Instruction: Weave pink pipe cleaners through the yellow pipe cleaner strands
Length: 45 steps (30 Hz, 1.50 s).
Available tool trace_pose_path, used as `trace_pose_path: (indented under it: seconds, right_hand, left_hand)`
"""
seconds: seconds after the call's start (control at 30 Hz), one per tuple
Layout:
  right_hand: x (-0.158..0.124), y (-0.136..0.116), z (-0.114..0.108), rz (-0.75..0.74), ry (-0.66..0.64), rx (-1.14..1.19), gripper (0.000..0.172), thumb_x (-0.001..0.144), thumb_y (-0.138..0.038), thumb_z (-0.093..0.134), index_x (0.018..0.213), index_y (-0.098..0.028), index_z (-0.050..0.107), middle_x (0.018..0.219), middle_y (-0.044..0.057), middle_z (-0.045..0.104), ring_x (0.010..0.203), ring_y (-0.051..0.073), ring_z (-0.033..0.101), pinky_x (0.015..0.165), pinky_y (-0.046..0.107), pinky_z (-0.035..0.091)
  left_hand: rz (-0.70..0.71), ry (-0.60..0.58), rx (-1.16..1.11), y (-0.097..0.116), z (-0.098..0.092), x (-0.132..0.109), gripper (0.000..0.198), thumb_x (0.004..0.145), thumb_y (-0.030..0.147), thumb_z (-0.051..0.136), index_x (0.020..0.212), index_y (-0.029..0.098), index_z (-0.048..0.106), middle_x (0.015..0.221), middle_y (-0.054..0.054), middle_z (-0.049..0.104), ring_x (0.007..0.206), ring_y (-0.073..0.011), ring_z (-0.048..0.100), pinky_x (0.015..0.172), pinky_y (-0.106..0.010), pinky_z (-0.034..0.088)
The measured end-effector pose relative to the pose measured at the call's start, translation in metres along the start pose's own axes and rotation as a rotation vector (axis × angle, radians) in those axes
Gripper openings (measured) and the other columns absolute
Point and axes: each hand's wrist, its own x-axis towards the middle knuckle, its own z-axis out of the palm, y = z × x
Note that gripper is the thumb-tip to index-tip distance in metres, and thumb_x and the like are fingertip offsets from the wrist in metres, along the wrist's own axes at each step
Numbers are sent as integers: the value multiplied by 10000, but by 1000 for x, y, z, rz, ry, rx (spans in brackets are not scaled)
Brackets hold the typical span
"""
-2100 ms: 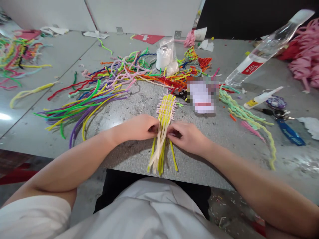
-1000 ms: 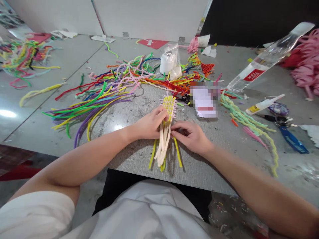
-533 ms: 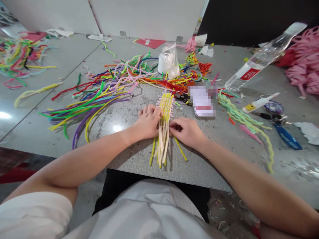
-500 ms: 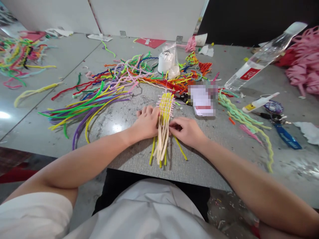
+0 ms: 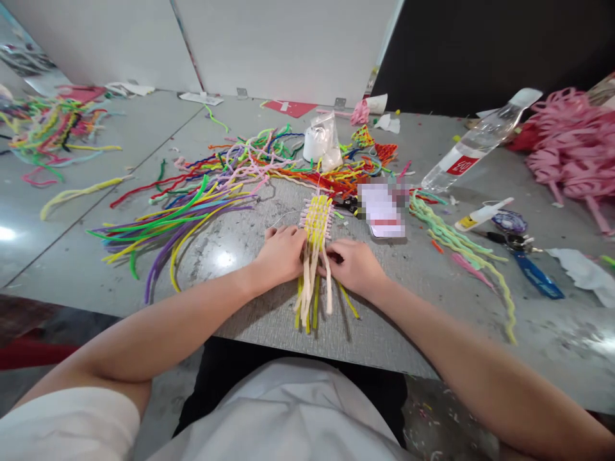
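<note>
- At the centre of the frame, a narrow woven strip (image 5: 318, 219) lies on the grey bench (image 5: 262, 328); yellow cords run along its length, and pale pink cords cross them, their short ends standing out at both edges like comb teeth.
- From its lower end hang loose, soft cream cords (image 5: 306, 294) and thinner yellow-green cords (image 5: 348, 301), spread like a fan toward the bench's near edge.
- The left hand (image 5: 284, 253) is placed at the strip's left edge with bent fingers; its fingertips are hidden, so I cannot tell if they grip a cord.
- The right hand (image 5: 356, 266) has thumb and fingers curled around a dark hollow, the tips among the cords; whether one is pinched, I cannot tell.
- In the left part of the frame, a fuzzy bundle of coloured cords (image 5: 163, 224) lies with curved ends.
- At upper right, a clear plastic bottle (image 5: 480, 141) with a red-and-white label appears slanted, near a heap of pink looped strips (image 5: 567, 144).
</note>
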Motion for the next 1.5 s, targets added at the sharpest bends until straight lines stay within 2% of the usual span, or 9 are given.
trace_pose_path:
  seconds: [0.1,0.3,0.43,0.53,0.63,0.77,1.0,1.2,1.5]
  right_hand:
    - [0,-1,2,37,-4,-40,267,973,-335,747,754,-210,658,799,62,697,747,208,607,672,328,375]
    - [13,-8,-13,3,-81,-13,160,874,-243,759,763,-213,648,788,35,679,745,191,596,701,315,388]
    - [35,-17,-27,39,-277,-55,197,852,-211,720,702,-220,593,731,13,667,678,163,555,663,315,342]
    - [47,-21,-28,48,-306,-178,197,862,-218,699,700,-218,587,751,34,679,702,173,533,656,321,312]
    - [47,-18,-22,47,-278,-227,217,880,-246,697,707,-222,569,764,43,677,708,178,511,648,323,293]
    - [38,-8,-18,-14,-203,-152,209,921,-277,679,753,-224,566,786,44,660,726,183,520,668,313,320]
    - [32,2,-29,-139,-231,-56,193,973,-280,647,794,-212,618,784,40,642,737,187,556,709,312,378]
    - [30,-4,-18,-96,-120,-206,97,957,-253,669,880,-202,701,917,92,716,877,243,632,741,338,399]
    - [25,-16,-4,55,-34,-320,241,1062,-350,594,915,-195,704,970,126,725,899,264,629,712,351,356]
  left_hand:
    - [-35,-32,36,3,-1,0,476,942,616,789,1092,185,650,1257,-174,717,1228,-402,671,1005,-508,419]
    - [-69,-39,35,3,1,-1,534,876,684,846,1011,185,716,1252,-168,672,1254,-415,632,1040,-517,404]
    - [-104,-44,91,7,-1,-5,687,863,761,832,1174,162,702,1307,-211,639,1277,-443,599,1054,-542,415]
    - [-162,-44,108,11,-3,-8,840,885,820,775,1308,107,641,1372,-267,591,1300,-473,569,1079,-574,422]
    - [-183,-44,111,13,-3,-9,891,919,840,717,1340,63,605,1378,-294,564,1299,-476,560,1097,-589,427]
    - [-166,-52,118,12,-1,-9,862,910,854,708,1311,97,617,1353,-278,567,1261,-460,564,1064,-578,442]
    - [-158,-77,99,10,1,-6,877,848,875,756,1266,115,629,1321,-253,565,1243,-461,549,1057,-590,426]
    - [-147,-47,136,9,5,-6,847,929,888,643,1251,104,637,1294,-259,576,1222,-456,555,1034,-583,431]
    - [-136,-50,161,11,4,-8,869,919,901,651,1237,93,678,1269,-264,586,1214,-464,570,1020,-577,450]
